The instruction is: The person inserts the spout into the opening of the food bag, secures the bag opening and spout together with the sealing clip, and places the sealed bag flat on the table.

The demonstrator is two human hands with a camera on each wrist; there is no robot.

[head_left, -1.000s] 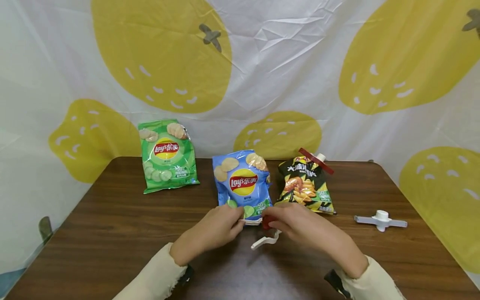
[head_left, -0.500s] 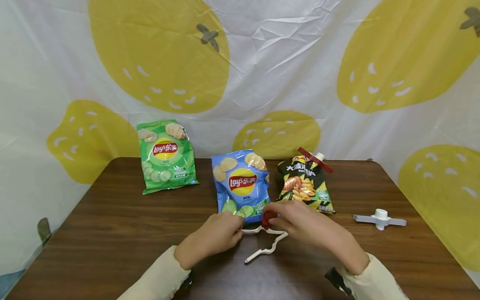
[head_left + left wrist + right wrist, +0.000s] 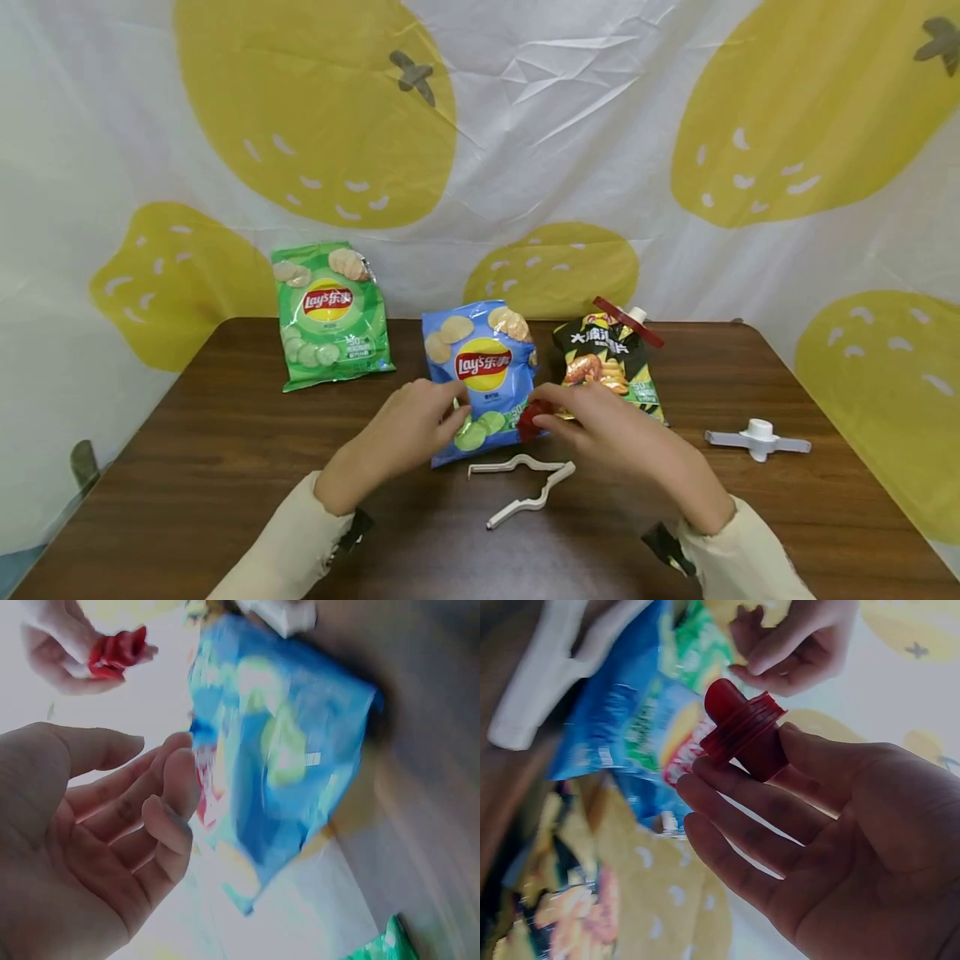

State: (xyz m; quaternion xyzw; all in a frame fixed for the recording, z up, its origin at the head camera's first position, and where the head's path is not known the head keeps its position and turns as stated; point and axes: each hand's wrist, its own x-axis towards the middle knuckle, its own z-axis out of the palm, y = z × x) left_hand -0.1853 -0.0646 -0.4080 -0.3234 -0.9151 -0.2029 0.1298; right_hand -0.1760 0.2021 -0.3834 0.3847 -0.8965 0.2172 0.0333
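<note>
Head view, right grip (image 3: 611, 429): thumb and fingers pinching red cap (image 3: 530, 422).
Left grip (image 3: 408, 425): loosely curled, holding nothing.
White clip (image 3: 522, 459): nearside of both grips.
Red cap: may drop if pinch slackens.

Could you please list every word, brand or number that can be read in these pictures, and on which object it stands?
"Lay's乐事": green bag
"Lay's乐事": blue bag
"大" and "片": black bag; the characters between them are too blurred to read.
"50": green bag, blue bag and black bag.
Remaining small print on these bags: too small or blurred.
</note>
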